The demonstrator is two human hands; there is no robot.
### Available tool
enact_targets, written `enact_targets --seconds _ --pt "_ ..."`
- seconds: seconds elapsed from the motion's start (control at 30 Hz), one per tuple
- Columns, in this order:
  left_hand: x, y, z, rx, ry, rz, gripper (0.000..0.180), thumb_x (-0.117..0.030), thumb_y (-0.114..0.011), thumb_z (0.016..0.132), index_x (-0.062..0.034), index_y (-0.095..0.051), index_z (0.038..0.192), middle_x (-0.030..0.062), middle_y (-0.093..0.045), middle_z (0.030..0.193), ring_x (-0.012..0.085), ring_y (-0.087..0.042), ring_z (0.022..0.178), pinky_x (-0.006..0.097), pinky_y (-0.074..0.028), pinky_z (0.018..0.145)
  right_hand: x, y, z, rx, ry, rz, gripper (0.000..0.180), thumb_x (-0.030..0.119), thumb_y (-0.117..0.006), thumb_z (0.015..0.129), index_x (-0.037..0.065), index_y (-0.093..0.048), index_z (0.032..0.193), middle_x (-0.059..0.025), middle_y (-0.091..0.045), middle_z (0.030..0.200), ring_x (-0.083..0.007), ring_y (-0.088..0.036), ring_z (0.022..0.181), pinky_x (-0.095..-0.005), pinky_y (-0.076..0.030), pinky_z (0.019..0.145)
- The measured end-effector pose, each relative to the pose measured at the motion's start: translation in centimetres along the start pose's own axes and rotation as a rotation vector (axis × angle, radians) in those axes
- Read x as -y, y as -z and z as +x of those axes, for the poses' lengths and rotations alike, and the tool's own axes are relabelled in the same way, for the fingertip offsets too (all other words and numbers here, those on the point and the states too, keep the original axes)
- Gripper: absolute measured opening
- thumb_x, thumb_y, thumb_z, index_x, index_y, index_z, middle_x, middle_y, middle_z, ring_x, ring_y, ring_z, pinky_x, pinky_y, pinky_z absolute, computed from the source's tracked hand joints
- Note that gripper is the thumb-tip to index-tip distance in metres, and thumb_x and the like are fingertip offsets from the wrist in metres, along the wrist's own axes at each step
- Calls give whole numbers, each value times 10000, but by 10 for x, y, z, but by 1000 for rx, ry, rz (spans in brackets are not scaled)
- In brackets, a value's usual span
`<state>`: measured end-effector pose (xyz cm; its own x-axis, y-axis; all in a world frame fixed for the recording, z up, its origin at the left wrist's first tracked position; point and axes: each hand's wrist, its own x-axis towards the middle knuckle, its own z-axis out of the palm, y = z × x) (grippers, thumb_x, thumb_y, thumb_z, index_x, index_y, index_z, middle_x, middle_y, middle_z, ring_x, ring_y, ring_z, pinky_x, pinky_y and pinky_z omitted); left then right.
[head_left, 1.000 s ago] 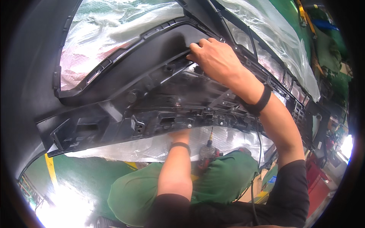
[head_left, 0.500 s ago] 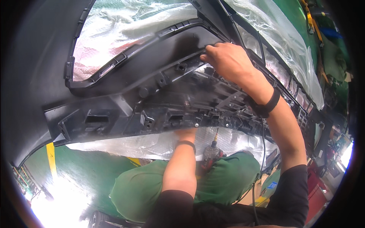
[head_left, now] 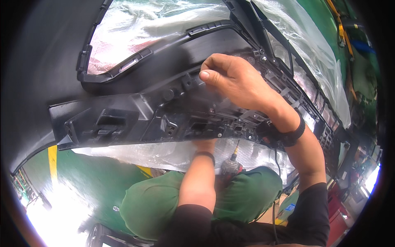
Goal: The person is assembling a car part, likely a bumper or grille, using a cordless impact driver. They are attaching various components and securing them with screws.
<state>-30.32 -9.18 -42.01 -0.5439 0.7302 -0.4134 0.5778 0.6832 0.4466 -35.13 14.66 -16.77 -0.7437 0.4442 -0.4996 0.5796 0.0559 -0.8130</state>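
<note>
Fingers [head_left: 214, 68] of the right hand [head_left: 236, 80] are curled narrow and press with their tips on a raised rib of the black plastic bumper panel [head_left: 164, 111], the thumb pointing left along the rib; I cannot tell if they pinch a small clip there. This panel lies across the person's lap, its long axis going from the left edge of the view to the right edge, with the ribbed inner side facing up. The spot under the fingertips is on the far part of the panel, just below the big opening [head_left: 152, 29] where clear plastic sheeting [head_left: 173, 152] shines through.

The left hand [head_left: 204, 144] reaches under the near edge of the panel. Only its wrist with a dark band shows, so I cannot tell whether that hand is open or closed. Just right of this wrist, a power screwdriver [head_left: 231, 166] rests upright on the green trousers [head_left: 164, 201], its bit pointing up toward the near edge.

Of the 2 hands, the right one is clearly nearer to the rib.
</note>
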Motion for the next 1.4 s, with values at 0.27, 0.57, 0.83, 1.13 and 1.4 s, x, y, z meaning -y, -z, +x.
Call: enact_targets --seconds 0.27,0.57,0.83,1.13,1.4 --pt "-4 2 9 4 -4 -38 802 -684 -493 955 -154 -462 1556 137 -455 1603 350 -408 1481 504 -307 1212 -2 -15 11 24 173 -62 209 111 -631 995 -8 -677 1160 -66 -731 947 -170 -672 851 -316 -533 799" --pt "-4 2 10 4 6 -65 803 -684 -496 954 -151 -463 1553 143 -460 1596 355 -417 1471 509 -316 1202 1 -19 16 -38 362 -350 174 39 -700 894 -10 -690 1061 -178 -723 954 -366 -703 871 -404 -555 799" --pt "-6 3 8 13 5 -88 804 -684 -499 953 -148 -463 1551 149 -464 1591 358 -425 1463 514 -323 1192 -10 -31 18 -145 458 -418 143 -6 -672 881 5 -656 1023 -179 -644 987 -411 -649 970 -470 -531 842" --pt "-7 5 12 20 -6 -101 806 -684 -501 951 -144 -464 1549 155 -469 1585 363 -433 1454 519 -331 1182 -7 -35 18 -143 576 -686 79 11 -631 872 2 -606 947 -166 -621 920 -374 -627 920 -462 -532 813" --pt "-7 10 -1 39 13 -138 807 -684 -504 950 -141 -464 1547 160 -473 1579 366 -441 1446 524 -339 1172 -2 -34 18 -118 558 -735 92 63 -628 904 -1 -598 963 -173 -626 913 -373 -635 922 -457 -546 818"
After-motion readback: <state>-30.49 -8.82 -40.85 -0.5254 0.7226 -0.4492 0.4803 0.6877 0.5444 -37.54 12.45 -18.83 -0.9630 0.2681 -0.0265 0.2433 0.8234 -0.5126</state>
